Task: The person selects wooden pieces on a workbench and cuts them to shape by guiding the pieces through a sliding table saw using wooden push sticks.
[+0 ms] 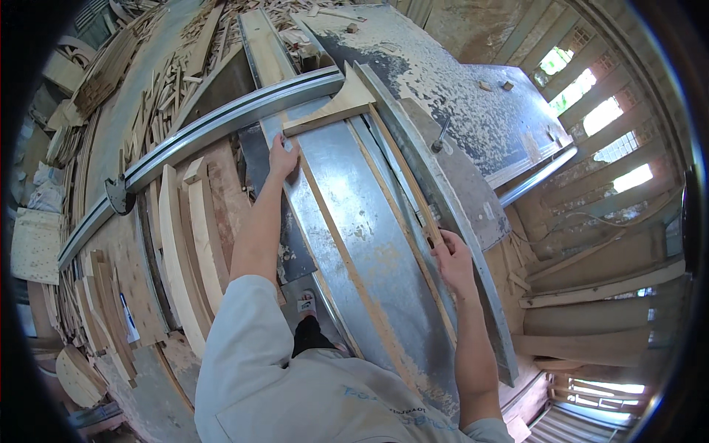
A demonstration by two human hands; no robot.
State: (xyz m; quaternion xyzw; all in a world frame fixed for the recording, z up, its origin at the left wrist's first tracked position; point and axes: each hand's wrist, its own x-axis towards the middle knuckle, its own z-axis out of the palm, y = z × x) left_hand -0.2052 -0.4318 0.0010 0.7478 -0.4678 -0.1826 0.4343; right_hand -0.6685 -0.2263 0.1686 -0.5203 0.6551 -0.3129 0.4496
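My right hand (454,262) is closed on the near end of a narrow wooden strip (402,162). The strip runs away from me along the right side of a metal machine table (340,199), beside a long metal fence (428,148). At its far end it reaches a wooden crosspiece (329,118) lying across the table. My left hand (282,156) is at the table's left edge, just below the crosspiece's left end. Its fingers are curled in, and what they grip is hidden.
A long metal rail (221,134) slants across the left. Curved wooden pieces (185,258) lie left of my arm, with heaps of offcuts (166,103) beyond. Sawdust covers a dark surface (413,59) past the fence. A slatted wall (591,96) stands at the right.
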